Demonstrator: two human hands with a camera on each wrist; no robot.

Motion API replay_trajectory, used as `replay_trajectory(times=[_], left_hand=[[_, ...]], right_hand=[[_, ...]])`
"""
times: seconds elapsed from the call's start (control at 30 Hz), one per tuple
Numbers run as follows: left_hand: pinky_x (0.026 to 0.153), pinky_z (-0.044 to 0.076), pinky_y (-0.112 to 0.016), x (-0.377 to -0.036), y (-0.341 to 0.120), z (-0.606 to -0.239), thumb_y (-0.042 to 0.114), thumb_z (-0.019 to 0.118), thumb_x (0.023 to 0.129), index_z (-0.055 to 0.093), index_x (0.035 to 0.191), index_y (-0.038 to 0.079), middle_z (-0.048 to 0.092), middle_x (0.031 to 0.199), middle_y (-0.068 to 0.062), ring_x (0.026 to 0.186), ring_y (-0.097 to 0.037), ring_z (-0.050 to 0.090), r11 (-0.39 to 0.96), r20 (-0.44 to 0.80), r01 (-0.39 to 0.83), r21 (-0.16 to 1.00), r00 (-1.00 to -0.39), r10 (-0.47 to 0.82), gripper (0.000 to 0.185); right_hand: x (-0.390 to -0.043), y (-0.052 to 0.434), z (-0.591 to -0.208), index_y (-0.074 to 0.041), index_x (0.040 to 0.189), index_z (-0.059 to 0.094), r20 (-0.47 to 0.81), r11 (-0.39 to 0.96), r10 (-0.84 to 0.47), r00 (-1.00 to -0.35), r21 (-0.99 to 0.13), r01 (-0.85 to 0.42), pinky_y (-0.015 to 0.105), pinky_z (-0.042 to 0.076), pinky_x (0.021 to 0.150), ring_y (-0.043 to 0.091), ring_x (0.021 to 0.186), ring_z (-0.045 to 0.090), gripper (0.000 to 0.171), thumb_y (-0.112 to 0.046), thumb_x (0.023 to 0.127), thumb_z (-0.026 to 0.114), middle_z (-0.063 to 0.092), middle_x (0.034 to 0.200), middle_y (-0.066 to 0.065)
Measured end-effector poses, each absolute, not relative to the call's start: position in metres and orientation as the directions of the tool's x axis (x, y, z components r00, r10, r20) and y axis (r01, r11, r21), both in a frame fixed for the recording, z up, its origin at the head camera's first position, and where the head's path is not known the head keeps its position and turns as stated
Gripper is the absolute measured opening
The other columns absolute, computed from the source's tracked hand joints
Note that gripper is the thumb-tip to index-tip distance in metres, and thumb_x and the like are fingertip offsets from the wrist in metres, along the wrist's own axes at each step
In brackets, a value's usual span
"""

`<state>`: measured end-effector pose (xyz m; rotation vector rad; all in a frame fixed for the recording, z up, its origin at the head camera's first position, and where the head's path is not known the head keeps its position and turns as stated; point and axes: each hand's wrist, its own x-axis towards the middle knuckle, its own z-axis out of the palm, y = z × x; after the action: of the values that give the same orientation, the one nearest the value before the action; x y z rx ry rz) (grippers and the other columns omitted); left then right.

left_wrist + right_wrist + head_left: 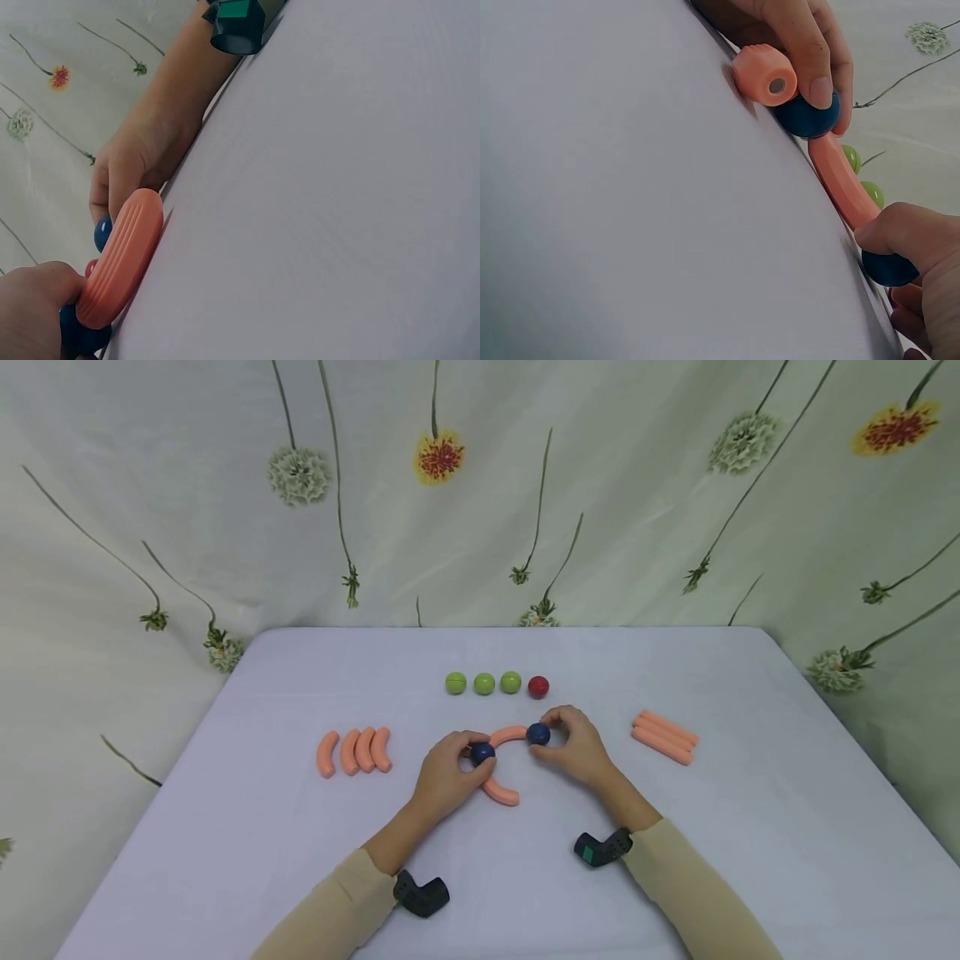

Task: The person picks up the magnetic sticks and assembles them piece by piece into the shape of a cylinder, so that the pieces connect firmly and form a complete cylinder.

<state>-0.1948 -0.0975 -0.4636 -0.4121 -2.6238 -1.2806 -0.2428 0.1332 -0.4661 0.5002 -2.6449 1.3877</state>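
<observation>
1. The table (300, 827), covered in smooth pale lilac cloth, lies under both hands.
2. The left hand (447, 777) curls its fingers round one dark blue ball (482, 752); the right hand (573, 745) pinches a second blue ball (537, 734).
3. Two curved orange ridged pieces: one arc (508, 735) spans between the balls, its long axis running hand to hand; the other (501, 792) trails from the left-hand ball toward the person.
4. Left of the left hand lie four curved orange pieces (354, 751); right of the right hand, three straight orange rods (664, 737).
5. Beyond the hands sit three green balls (483, 683) and one red ball (537, 687), all glossy.
</observation>
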Motion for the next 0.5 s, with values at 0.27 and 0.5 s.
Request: replay_trajectory(times=[0.27, 0.5], left_hand=[[0.095, 0.046, -0.042, -0.1968, -0.0990, -0.4661, 0.018, 0.074, 0.084, 0.067, 0.116, 0.008, 0.064, 0.116, -0.007, 0.108, -0.021, 0.059, 0.559, 0.334, 0.381, 0.736, -0.923, 0.190, 0.033], [0.107, 0.036, -0.046, -0.1980, -0.1000, -0.4676, 0.014, 0.065, 0.090, 0.061, 0.133, 0.008, 0.055, 0.139, -0.006, 0.133, -0.025, 0.045, 0.521, 0.318, 0.443, 0.730, -0.894, 0.315, 0.044]], right_hand=[[-0.2417, 0.1324, -0.4641, -0.003, 0.105, 0.063, 0.251, 0.534, -0.243, -0.937, -0.772, -0.345, 0.044, 0.043, 0.093, 0.026, 0.102, 0.054, 0.037, -0.012, 0.075, 0.083, 0.060, 0.105, 0.009], [-0.2408, 0.1325, -0.4631, -0.007, 0.113, 0.070, 0.289, 0.510, -0.259, -0.922, -0.770, -0.384, 0.046, 0.044, 0.092, 0.026, 0.105, 0.056, 0.041, -0.016, 0.075, 0.085, 0.063, 0.111, 0.008]])
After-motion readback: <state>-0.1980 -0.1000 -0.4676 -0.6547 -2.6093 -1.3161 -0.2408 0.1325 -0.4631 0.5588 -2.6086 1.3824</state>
